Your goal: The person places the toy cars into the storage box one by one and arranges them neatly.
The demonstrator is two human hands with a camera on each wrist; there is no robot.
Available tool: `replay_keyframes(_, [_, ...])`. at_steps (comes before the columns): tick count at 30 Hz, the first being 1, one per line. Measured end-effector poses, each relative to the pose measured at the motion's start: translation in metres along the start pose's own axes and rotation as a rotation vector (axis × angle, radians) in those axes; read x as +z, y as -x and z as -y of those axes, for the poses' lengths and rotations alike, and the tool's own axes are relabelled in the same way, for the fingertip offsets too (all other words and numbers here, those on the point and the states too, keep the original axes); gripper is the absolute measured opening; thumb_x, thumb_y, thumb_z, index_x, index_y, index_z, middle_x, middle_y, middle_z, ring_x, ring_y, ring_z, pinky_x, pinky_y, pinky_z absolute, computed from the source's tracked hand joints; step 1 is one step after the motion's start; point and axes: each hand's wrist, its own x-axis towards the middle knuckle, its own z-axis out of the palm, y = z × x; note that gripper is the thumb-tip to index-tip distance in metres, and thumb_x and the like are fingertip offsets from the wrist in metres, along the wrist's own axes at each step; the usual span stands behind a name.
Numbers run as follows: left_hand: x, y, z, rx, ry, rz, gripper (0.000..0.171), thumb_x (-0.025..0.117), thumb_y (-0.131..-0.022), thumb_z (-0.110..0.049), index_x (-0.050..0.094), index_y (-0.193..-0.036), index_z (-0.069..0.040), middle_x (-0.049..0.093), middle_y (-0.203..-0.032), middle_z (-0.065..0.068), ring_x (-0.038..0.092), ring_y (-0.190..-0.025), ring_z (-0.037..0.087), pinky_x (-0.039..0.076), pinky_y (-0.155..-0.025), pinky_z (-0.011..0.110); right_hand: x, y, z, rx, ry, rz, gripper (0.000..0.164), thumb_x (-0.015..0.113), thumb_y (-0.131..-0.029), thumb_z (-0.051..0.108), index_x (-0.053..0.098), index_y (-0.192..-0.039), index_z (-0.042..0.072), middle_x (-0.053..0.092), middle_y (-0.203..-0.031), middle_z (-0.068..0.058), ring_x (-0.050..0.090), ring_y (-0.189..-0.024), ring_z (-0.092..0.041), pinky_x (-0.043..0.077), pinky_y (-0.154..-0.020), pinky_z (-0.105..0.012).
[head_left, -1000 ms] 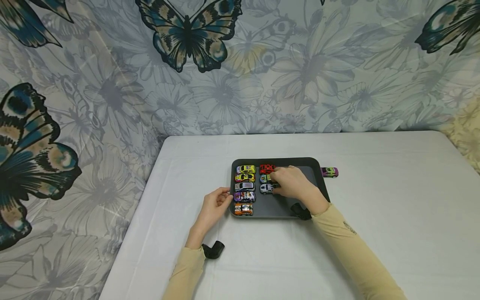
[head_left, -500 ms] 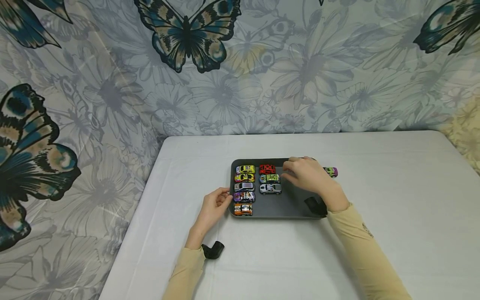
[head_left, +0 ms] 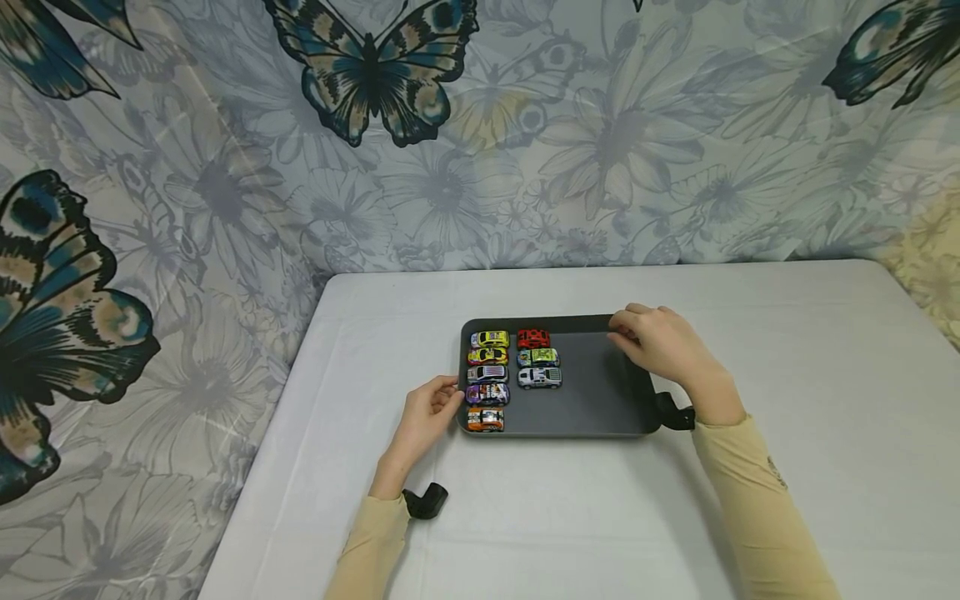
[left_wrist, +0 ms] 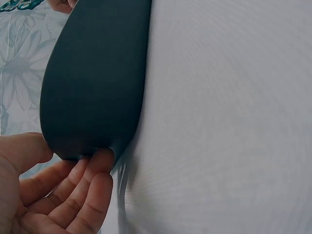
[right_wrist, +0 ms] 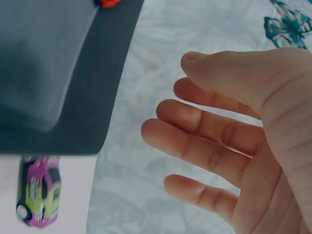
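Note:
A dark grey tray (head_left: pixel 592 396) lies on the table. Down its left side runs a column of several toy cars, from a yellow car (head_left: pixel 490 339) at the back to an orange-and-white car (head_left: pixel 485 419) at the front. Beside them stand a red car (head_left: pixel 533 338), a green car (head_left: pixel 538 357) and a silver car (head_left: pixel 540 378). My left hand (head_left: pixel 423 412) pinches the tray's left edge between thumb and fingers. Above the tray's right edge is my right hand (head_left: pixel 663 346), fingers apart and holding nothing. A purple-and-green car (right_wrist: pixel 41 195) sits just outside the tray, hidden by this hand in the head view.
A white cloth (head_left: pixel 562 517) covers the table. Behind it hangs a fabric backdrop (head_left: pixel 600 167) with butterflies and flowers. A black wrist mount (head_left: pixel 426 501) sticks out beside the left wrist, and another black mount (head_left: pixel 675 412) beside the right.
My right hand has let go of the cars in the second column and moved right, past the tray's right side, covering the purple-and-green car. The left hand has stayed at the tray's edge.

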Motion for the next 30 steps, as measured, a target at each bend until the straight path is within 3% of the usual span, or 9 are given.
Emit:
replay_keyframes(16, [0.0, -0.001, 0.002, -0.002, 0.016, 0.003, 0.026, 0.06, -0.09, -0.009, 0.061, -0.112, 0.005, 0.063, -0.087, 0.008, 0.059, -0.071, 0.012, 0.051, -0.062, 0.022, 0.004, 0.021, -0.029, 0.017, 0.122, -0.083, 0.014, 0.073, -0.073, 0.001, 0.067, -0.085, -0.001, 0.063, -0.082, -0.011, 0.058, -0.065, -0.025, 0.044, -0.055, -0.043])
replay_keyframes(30, [0.0, 0.0, 0.002, -0.011, 0.028, 0.0, 0.026, 0.061, -0.09, -0.011, 0.061, -0.111, 0.005, 0.063, -0.088, 0.01, 0.06, -0.072, 0.013, 0.051, -0.062, 0.022, 0.01, 0.037, -0.053, 0.096, 0.111, -0.025, 0.017, 0.074, -0.071, 0.002, 0.066, -0.086, -0.002, 0.062, -0.082, -0.014, 0.058, -0.069, -0.029, 0.044, -0.059, -0.048])
